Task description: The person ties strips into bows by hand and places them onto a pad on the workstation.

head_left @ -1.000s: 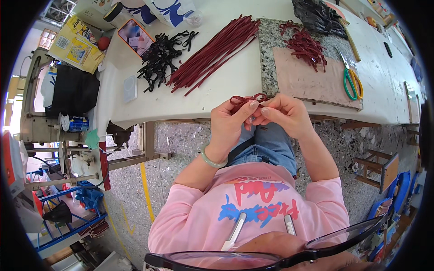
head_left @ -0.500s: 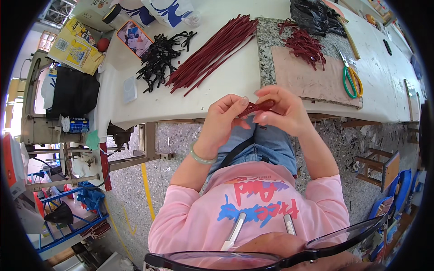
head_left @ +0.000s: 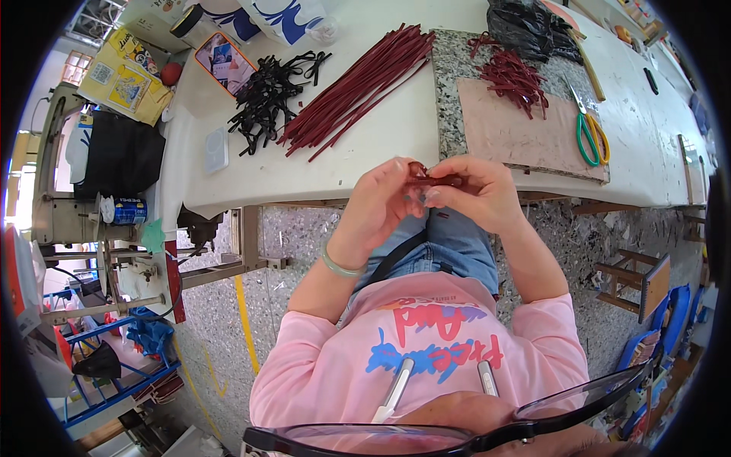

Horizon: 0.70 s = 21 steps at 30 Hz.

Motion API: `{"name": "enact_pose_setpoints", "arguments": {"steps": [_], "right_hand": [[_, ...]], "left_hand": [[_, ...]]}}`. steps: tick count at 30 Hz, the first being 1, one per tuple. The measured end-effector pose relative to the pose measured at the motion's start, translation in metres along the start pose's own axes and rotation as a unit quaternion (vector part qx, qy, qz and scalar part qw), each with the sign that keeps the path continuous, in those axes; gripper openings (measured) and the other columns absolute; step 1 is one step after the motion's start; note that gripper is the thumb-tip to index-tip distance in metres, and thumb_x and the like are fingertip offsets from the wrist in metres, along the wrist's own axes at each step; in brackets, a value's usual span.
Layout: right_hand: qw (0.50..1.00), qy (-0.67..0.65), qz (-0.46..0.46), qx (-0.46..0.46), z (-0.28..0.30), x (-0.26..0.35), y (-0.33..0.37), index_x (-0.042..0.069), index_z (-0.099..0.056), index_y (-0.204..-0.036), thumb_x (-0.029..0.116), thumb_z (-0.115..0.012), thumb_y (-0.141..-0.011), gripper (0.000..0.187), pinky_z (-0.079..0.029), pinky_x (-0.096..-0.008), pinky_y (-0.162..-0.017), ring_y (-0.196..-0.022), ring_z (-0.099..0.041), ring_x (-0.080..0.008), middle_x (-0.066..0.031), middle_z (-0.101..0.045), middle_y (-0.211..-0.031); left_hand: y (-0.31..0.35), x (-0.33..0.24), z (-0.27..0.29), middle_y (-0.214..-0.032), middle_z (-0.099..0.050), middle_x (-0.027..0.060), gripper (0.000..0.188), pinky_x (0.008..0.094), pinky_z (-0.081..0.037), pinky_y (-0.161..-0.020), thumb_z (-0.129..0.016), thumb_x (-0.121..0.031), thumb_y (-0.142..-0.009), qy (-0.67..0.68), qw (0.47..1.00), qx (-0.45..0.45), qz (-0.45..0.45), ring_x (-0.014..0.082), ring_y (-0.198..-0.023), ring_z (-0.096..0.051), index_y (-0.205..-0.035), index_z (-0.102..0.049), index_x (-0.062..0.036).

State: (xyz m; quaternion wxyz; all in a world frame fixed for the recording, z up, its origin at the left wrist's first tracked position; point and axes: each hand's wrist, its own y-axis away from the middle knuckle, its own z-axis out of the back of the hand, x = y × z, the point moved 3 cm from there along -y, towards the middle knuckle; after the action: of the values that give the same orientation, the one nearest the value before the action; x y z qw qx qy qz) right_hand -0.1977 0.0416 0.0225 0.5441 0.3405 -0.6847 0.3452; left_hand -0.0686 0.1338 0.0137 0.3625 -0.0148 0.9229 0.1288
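A short dark red strip (head_left: 438,181), looped or knotted, is held up just in front of the table edge. My right hand (head_left: 487,194) pinches it between thumb and fingers. On its other end my left hand (head_left: 373,198) closes thumb and fingertips, partly covering the strip. Beyond my hands lies a long bundle of dark red strips (head_left: 354,95) on the white table. To its left is a pile of black knotted strips (head_left: 268,95). A heap of short red knotted pieces (head_left: 514,80) rests on the board at the right.
Scissors (head_left: 586,137) with green and yellow handles lie on the speckled board (head_left: 449,114). Behind them is a black plastic bag (head_left: 529,30). At the left are a phone (head_left: 225,65), a pale flat case (head_left: 217,150) and a sewing machine (head_left: 65,217). A wooden stool (head_left: 636,282) stands right.
My fingers have shifted around the red strip. The right fingers have come down and closed on it, the loop has turned, and the left fingertips have moved up over its end.
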Motion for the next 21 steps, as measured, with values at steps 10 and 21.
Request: {"name": "enact_pose_setpoints", "arguments": {"steps": [10, 21], "right_hand": [[0.982, -0.085, -0.168, -0.033, 0.023, -0.001, -0.004, -0.006, -0.058, -0.104, 0.021, -0.058, -0.088, 0.031, -0.051, -0.0244, -0.053, -0.071, -0.065, -0.0189, -0.0123, -0.064, -0.085], [0.987, 0.086, -0.103, -0.085, 0.015, -0.002, -0.005, -0.003, -0.061, -0.095, 0.016, -0.058, -0.088, 0.021, -0.047, -0.0205, -0.054, -0.068, -0.064, -0.0127, -0.0063, -0.065, -0.079]], "left_hand": [[-0.001, 0.004, 0.012, -0.079, -0.06, 0.002, 0.019, 0.0203, -0.047, -0.051, -0.065, -0.013, -0.083, -0.138, 0.985, -0.091, -0.05, 0.0062, -0.066, -0.054, -0.097, -0.063, 0.0005], [-0.013, 0.015, 0.015, -0.075, -0.059, 0.0008, 0.021, 0.0192, -0.042, -0.053, -0.064, -0.016, -0.084, -0.249, 0.951, -0.132, -0.127, 0.0054, -0.062, -0.051, -0.096, -0.063, 0.0014]]}}
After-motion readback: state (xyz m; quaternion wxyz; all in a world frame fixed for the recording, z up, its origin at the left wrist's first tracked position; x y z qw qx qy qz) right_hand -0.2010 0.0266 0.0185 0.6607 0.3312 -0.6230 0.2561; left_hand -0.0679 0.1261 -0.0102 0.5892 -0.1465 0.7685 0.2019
